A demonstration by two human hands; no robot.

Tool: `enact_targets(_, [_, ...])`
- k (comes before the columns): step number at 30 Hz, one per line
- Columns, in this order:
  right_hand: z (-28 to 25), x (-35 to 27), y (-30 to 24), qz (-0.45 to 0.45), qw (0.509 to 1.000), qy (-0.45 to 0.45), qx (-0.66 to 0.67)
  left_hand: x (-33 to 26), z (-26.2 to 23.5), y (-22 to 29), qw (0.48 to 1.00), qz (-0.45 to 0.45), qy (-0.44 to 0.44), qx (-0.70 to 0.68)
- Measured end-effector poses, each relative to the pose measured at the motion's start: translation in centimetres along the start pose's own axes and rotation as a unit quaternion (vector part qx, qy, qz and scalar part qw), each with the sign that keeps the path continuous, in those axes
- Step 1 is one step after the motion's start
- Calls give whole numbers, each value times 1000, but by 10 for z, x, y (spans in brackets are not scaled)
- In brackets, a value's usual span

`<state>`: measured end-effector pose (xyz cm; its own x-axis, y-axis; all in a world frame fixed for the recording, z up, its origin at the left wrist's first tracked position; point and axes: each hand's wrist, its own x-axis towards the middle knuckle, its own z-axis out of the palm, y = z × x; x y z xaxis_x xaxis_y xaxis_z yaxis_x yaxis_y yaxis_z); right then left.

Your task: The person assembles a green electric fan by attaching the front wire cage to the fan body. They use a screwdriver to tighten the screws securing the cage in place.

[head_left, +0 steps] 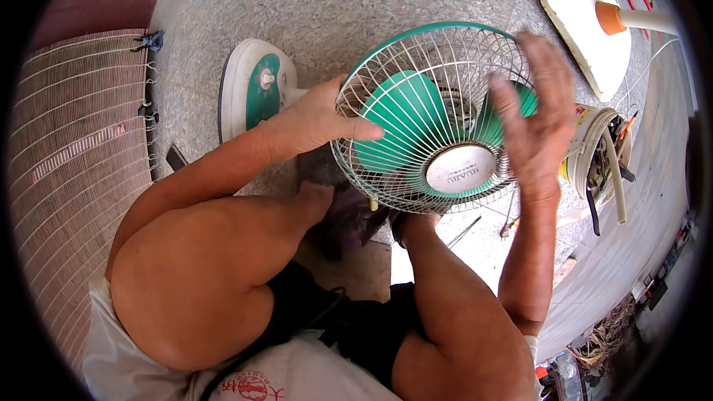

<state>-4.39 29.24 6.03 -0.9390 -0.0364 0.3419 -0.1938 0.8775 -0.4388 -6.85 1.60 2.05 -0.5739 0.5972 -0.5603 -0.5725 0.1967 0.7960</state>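
A small electric fan (397, 115) with green blades behind a white wire guard is in front of me, its face turned up toward me. Its white base (278, 63), with a green panel and a knob, is at the left, partly hidden behind my left wrist. My left hand (323, 115) grips the left rim of the guard, thumb over the front wires and fingers mostly out of sight behind. Somewhat blurred, my right hand (542, 122) is at the right side of the guard with thumb and fingers apart; whether it touches the wires, I cannot tell.
At the right a bucket (587, 150) holds tools and a bent pale tube. Beyond it lies a white base plate with a pole and orange collar (610, 18). A slatted bamboo mat (82, 148) covers the left side. A screwdriver-like rod (464, 231) is on the floor near my foot.
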Motion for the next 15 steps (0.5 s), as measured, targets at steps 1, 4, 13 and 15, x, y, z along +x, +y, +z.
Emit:
enact_targets(1, [-5,0,15,56,998,4,-24,1,1,0,1000,-7,-5,-6])
enact_targets(4, [-9,-14,58,267,954,-90,101,2,2,5,1000,-12,-15,-7])
enact_targets(13, [-8,-17,54,297,935,-75,176,12,0,5,987,-34,15,-159])
enact_targets(15, [-5,-18,54,300,934,-69,183,16,7,17,988,-31,30,-147])
